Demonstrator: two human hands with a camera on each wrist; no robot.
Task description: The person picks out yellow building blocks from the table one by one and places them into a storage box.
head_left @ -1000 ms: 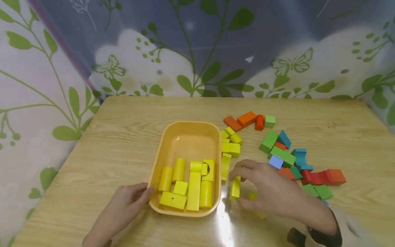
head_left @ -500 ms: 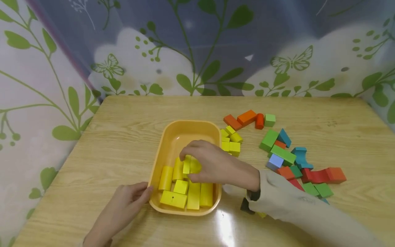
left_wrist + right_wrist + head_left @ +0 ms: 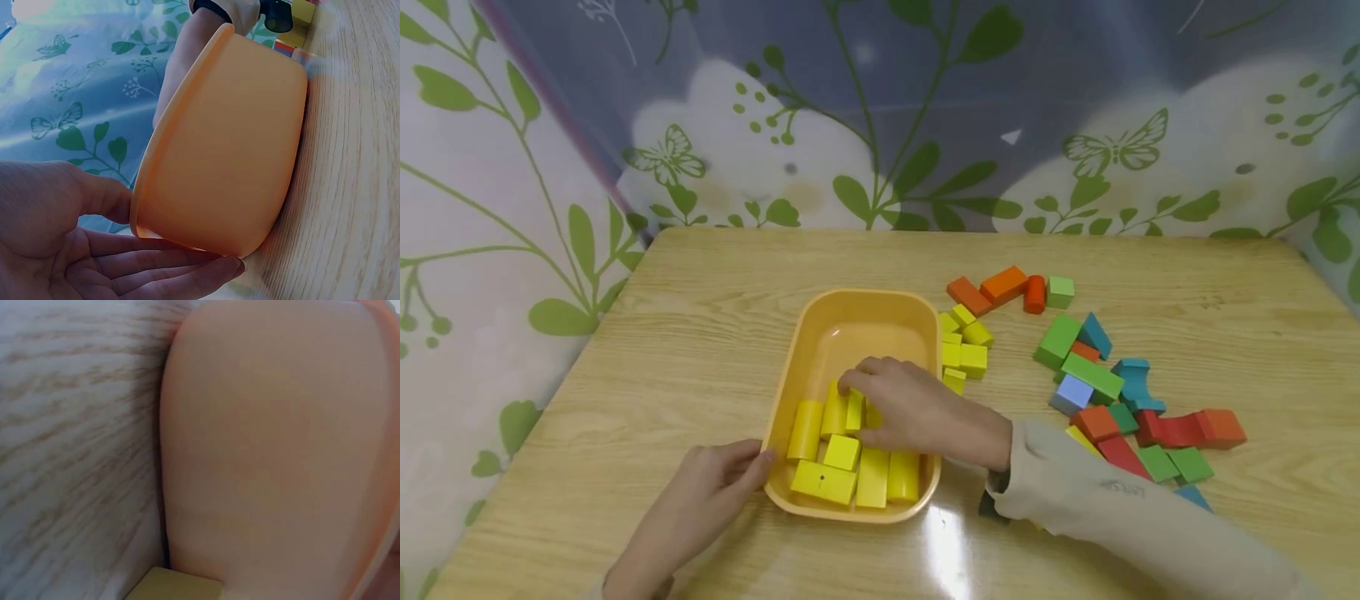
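A yellow-orange plastic bin stands on the wooden table with several yellow blocks in its near half, among them cylinders, a small cube and a long block. Inside it, my right hand pinches a yellow block low over the others, hiding some of them. My left hand holds the bin's left side. In the left wrist view, the thumb of that hand meets the rim and its fingers lie along the outer wall. The right wrist view is mostly filled by the bin's outer wall.
More yellow blocks lie against the bin's right side. Orange and red blocks are at the back, and green, blue and red blocks spread to the right. A patterned wall covering rises behind the table.
My right hand has carried the yellow block from the table on the right into the bin, and has sunk slightly since half a second ago. My left hand stays at the bin's side.
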